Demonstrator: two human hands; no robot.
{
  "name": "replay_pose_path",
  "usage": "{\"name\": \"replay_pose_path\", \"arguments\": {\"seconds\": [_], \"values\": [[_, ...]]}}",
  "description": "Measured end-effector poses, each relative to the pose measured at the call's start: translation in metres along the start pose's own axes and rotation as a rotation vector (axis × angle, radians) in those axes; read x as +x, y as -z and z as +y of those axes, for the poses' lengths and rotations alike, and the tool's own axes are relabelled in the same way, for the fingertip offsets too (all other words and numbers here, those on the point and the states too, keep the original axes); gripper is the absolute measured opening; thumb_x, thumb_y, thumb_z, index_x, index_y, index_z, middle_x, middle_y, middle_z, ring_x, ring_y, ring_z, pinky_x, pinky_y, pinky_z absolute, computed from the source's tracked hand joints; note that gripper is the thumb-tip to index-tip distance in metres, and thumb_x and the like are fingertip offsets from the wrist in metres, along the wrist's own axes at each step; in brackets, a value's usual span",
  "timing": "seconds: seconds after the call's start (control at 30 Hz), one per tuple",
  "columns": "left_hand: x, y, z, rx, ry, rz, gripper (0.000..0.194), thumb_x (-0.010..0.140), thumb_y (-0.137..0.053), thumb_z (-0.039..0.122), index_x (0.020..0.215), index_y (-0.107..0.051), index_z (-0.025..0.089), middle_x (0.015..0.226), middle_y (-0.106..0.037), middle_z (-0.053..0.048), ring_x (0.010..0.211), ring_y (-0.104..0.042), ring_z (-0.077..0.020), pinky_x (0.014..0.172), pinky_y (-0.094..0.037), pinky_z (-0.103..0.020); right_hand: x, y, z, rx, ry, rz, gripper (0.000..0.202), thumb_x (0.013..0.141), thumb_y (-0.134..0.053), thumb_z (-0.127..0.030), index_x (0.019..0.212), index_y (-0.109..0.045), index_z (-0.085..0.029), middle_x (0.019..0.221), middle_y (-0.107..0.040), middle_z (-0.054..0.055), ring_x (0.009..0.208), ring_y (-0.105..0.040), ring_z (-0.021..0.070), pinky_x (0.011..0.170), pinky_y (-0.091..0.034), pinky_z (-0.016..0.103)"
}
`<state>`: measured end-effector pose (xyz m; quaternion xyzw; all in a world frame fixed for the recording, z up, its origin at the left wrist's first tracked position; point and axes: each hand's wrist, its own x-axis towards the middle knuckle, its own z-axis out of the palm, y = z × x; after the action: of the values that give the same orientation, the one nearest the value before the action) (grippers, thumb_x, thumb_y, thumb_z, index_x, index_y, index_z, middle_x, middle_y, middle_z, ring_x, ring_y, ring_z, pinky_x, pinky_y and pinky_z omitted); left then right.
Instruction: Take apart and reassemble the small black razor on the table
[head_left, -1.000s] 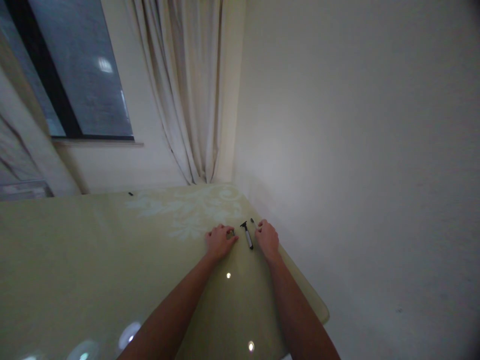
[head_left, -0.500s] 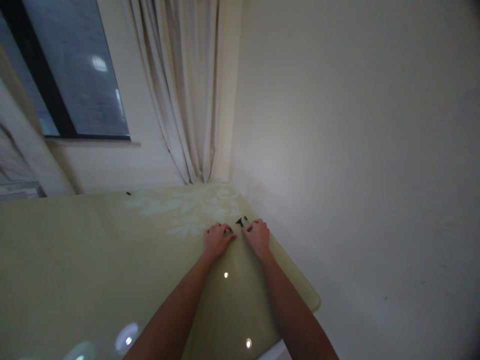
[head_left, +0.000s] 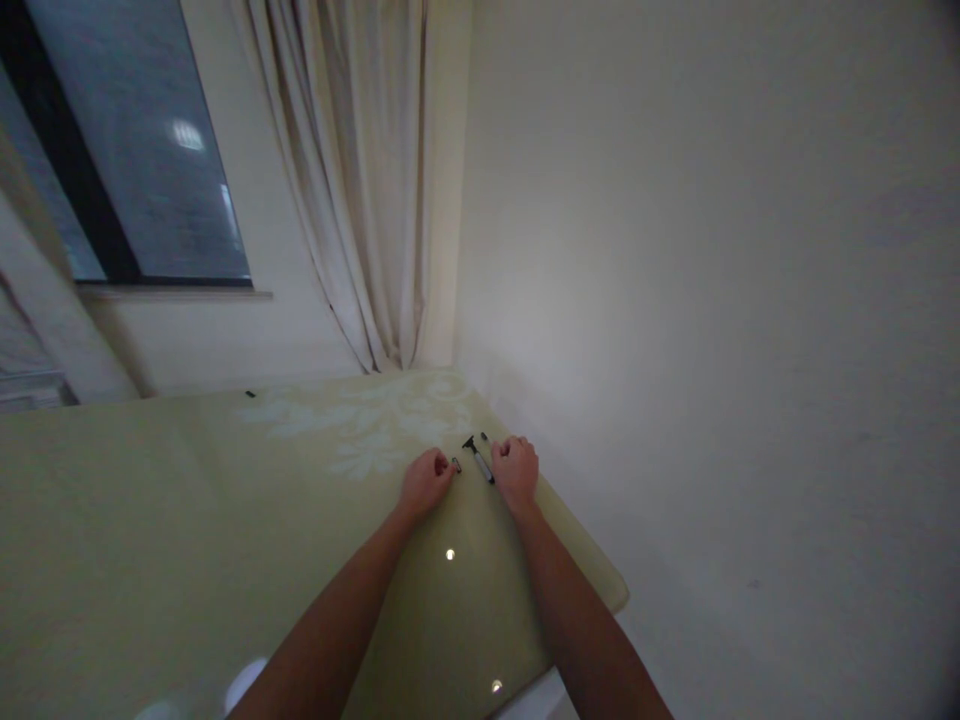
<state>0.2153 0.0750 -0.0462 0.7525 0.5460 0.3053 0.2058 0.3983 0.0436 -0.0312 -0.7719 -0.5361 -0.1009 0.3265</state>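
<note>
On the table's far right corner lies a razor [head_left: 481, 464], with a dark T-shaped head and a grey and black handle. My right hand [head_left: 516, 472] is curled closed just right of the handle. A thin piece with a dark tip [head_left: 484, 437] runs toward its fingers, partly hidden by them. My left hand [head_left: 426, 482] rests closed on the tabletop, left of the razor. Right at its fingertips is a small dark piece [head_left: 456, 465], too small to name. What either closed hand has inside, if anything, is hidden.
The glossy yellow-green table [head_left: 187, 530] meets a plain wall [head_left: 675, 330] on the right. Behind it hang a pale curtain [head_left: 375, 200] and a dark-framed window [head_left: 135, 150]. A small black object [head_left: 250, 394] lies near the far edge.
My fingers have curled in and both hands have drawn slightly away from the pieces. More of the razor's handle and the small dark piece now show. The view has shifted slightly.
</note>
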Motion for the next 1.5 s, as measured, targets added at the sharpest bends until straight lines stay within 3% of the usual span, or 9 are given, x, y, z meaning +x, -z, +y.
{"name": "replay_pose_path", "arguments": {"seconds": [0.4, 0.67, 0.9, 1.0, 1.07, 1.13, 1.2, 1.37, 1.5], "values": [[-0.079, 0.032, -0.013, -0.264, -0.113, -0.100, 0.047, 0.089, -0.045, 0.052, 0.059, -0.023, 0.024, 0.057, -0.024, 0.006, 0.054, -0.029, -0.0117, 0.054, -0.022, -0.028, -0.003, -0.009, -0.004, 0.005, 0.043, -0.133, 0.037, 0.099, -0.046, -0.028, 0.069, -0.068, -0.021, 0.067, -0.065, 0.003, 0.060, -0.052, 0.0155, 0.055, -0.026, 0.026], [-0.084, 0.036, -0.016, -0.328, -0.013, -0.002, 0.059, 0.085, -0.043, 0.070, 0.059, -0.015, 0.025, 0.058, -0.015, 0.006, 0.055, -0.017, -0.0106, 0.052, -0.017, -0.027, -0.003, -0.005, -0.009, 0.013, -0.034, -0.142, 0.032, 0.092, -0.049, -0.022, 0.071, -0.073, -0.021, 0.071, -0.068, 0.004, 0.063, -0.057, 0.0158, 0.055, -0.028, 0.024], [-0.075, 0.034, -0.013, -0.255, -0.019, -0.053, 0.055, 0.085, -0.047, 0.063, 0.055, -0.021, 0.025, 0.052, -0.024, 0.006, 0.052, -0.029, -0.0115, 0.053, -0.026, -0.026, 0.000, 0.005, -0.017, 0.101, -0.205, -0.156, 0.057, 0.104, -0.038, -0.048, 0.078, -0.080, -0.019, 0.082, -0.075, 0.014, 0.074, -0.069, 0.0242, 0.061, -0.039, 0.029], [-0.054, 0.031, -0.004, -0.170, -0.031, -0.068, 0.041, 0.082, -0.060, 0.050, 0.056, -0.045, 0.022, 0.058, -0.051, 0.002, 0.065, -0.054, -0.0171, 0.068, -0.041, -0.029, 0.000, 0.007, -0.020, 0.095, -0.242, -0.138, 0.070, 0.108, -0.023, -0.048, 0.083, -0.080, -0.016, 0.088, -0.076, 0.019, 0.077, -0.070, 0.0257, 0.063, -0.040, 0.030], [-0.038, 0.027, 0.002, -0.115, -0.035, -0.062, 0.020, 0.078, -0.068, 0.042, 0.080, -0.066, 0.022, 0.089, -0.072, -0.003, 0.093, -0.065, -0.0236, 0.089, -0.044, -0.036, -0.001, 0.007, -0.021, 0.090, -0.199, -0.135, 0.067, 0.110, -0.021, -0.043, 0.090, -0.079, -0.017, 0.089, -0.076, 0.018, 0.079, -0.070, 0.0251, 0.066, -0.041, 0.030], [-0.022, 0.020, 0.008, -0.061, -0.030, -0.051, 0.039, 0.075, -0.075, 0.040, 0.111, -0.070, 0.025, 0.126, -0.071, -0.008, 0.119, -0.061, -0.0290, 0.104, -0.039, -0.042, -0.003, 0.006, -0.020, 0.080, -0.105, -0.129, 0.053, 0.109, -0.027, -0.035, 0.101, -0.076, -0.018, 0.092, -0.076, 0.015, 0.083, -0.069, 0.0241, 0.071, -0.041, 0.030], [-0.012, 0.011, 0.013, -0.008, -0.014, -0.040, 0.058, 0.073, -0.078, 0.041, 0.127, -0.065, 0.025, 0.143, -0.062, -0.012, 0.132, -0.054, -0.0331, 0.111, -0.034, -0.046, -0.007, 0.005, -0.020, 0.042, 0.003, -0.106, 0.035, 0.106, -0.039, -0.029, 0.108, -0.072, -0.018, 0.100, -0.074, 0.014, 0.093, -0.066, 0.0244, 0.077, -0.040, 0.030], [-0.002, -0.007, 0.019, 0.087, 0.043, -0.003, 0.039, 0.086, -0.069, 0.042, 0.119, -0.071, 0.022, 0.141, -0.064, -0.015, 0.131, -0.055, -0.0326, 0.113, -0.033, -0.046, -0.016, 0.003, -0.020, -0.100, 0.073, -0.093, 0.025, 0.092, -0.064, -0.042, 0.098, -0.073, -0.019, 0.109, -0.067, 0.016, 0.108, -0.057, 0.0305, 0.089, -0.037, 0.037], [-0.006, 0.000, 0.017, 0.102, 0.005, -0.023, 0.031, 0.087, -0.070, 0.038, 0.113, -0.073, 0.022, 0.135, -0.068, -0.013, 0.127, -0.059, -0.0288, 0.114, -0.033, -0.044, -0.018, 0.001, -0.019, -0.138, 0.067, -0.126, 0.021, 0.088, -0.067, -0.040, 0.091, -0.074, -0.020, 0.110, -0.065, 0.016, 0.109, -0.055, 0.0330, 0.091, -0.035, 0.042]]}}
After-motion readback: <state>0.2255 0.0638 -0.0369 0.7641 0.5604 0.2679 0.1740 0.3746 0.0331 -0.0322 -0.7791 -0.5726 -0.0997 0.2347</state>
